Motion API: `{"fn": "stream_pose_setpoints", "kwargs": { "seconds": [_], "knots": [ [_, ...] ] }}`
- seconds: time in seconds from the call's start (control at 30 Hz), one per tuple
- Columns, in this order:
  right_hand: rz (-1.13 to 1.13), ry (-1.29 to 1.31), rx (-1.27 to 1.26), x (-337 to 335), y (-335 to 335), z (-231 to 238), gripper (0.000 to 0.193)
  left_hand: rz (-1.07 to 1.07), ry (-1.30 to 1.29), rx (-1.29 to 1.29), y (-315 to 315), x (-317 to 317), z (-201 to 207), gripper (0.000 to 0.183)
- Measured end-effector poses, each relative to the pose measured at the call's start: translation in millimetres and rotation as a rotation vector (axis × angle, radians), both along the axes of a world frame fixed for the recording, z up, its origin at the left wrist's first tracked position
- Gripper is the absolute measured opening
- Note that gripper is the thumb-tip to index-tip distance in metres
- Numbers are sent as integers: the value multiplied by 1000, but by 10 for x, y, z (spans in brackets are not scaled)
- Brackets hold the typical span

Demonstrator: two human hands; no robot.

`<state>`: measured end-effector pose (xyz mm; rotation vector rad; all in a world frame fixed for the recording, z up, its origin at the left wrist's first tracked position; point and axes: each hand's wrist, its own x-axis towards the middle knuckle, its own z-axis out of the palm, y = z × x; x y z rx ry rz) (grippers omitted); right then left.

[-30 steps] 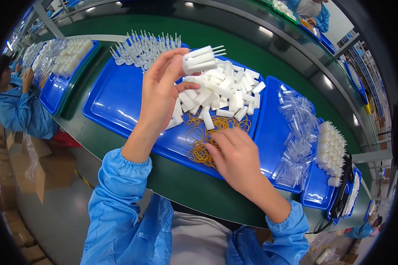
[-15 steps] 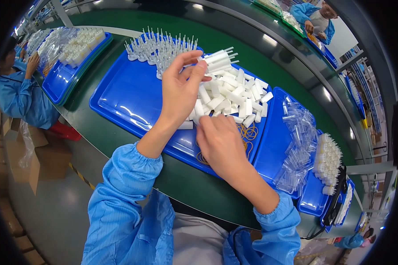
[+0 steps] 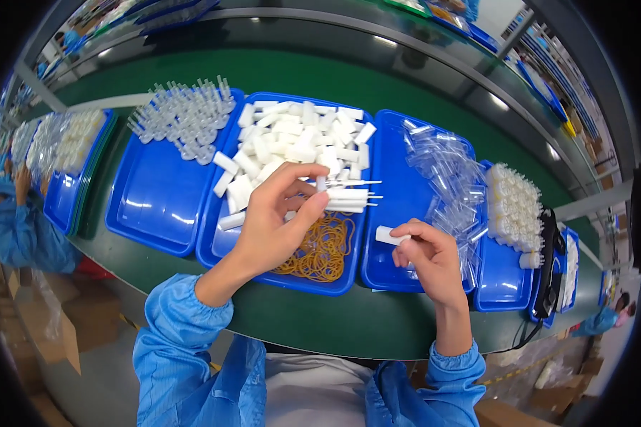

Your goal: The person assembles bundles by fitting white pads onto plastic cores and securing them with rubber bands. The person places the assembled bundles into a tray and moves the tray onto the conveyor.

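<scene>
My left hand (image 3: 281, 220) is closed around a small bundle of white cylinders (image 3: 347, 198) with thin rods sticking out to the right. To its right, my right hand (image 3: 433, 262) pinches a single white block (image 3: 388, 235) between thumb and fingers, over the blue tray of transparent tubes (image 3: 441, 171). Beneath and behind my left hand, a blue tray (image 3: 217, 252) holds a heap of similar white blocks (image 3: 292, 135). Tan rubber bands (image 3: 320, 249) lie tangled in that tray's near part. My left fingers partly cover the bundle.
On the left, a blue tray (image 3: 153, 206) holds transparent stemmed plastic parts (image 3: 185, 117). Bundled white pieces with rods (image 3: 516, 203) stand at the right, beside a black device (image 3: 548, 263). All rest on a green tabletop (image 3: 299, 320). A co-worker in blue (image 3: 28, 231) sits at far left.
My right hand has left the white block heap and moved right with one block in its fingers. My left hand still holds the bundle. The view has turned, shifting the trays leftward.
</scene>
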<state>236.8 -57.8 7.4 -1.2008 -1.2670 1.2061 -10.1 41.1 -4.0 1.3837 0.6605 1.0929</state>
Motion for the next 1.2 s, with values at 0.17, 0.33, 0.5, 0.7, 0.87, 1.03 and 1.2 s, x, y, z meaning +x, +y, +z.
{"fn": "stream_pose_setpoints", "kwargs": {
  "seconds": [0.17,0.33,0.5,0.7,0.87,1.03,1.2],
  "knots": [
    [-25,105,50,59,-49,-47,17,-69,62,10,-41,40,-58,28],
    [-111,178,-27,165,-63,-51,12,-138,123,49,-95,53,-73,32],
    [-192,74,-100,153,-58,-9,7,-111,170,43,-131,76,-77,33],
    [-187,-775,206,104,-87,-176,10,-30,187,15,-116,74,-37,34],
    [-133,-822,262,85,-72,-134,16,-35,185,21,-110,67,-64,34],
    [-97,-788,281,94,-83,-114,14,-40,190,11,-103,53,-79,34],
    [-132,-747,254,40,-100,-71,9,-48,190,-41,-116,54,-69,34]
  ]
}}
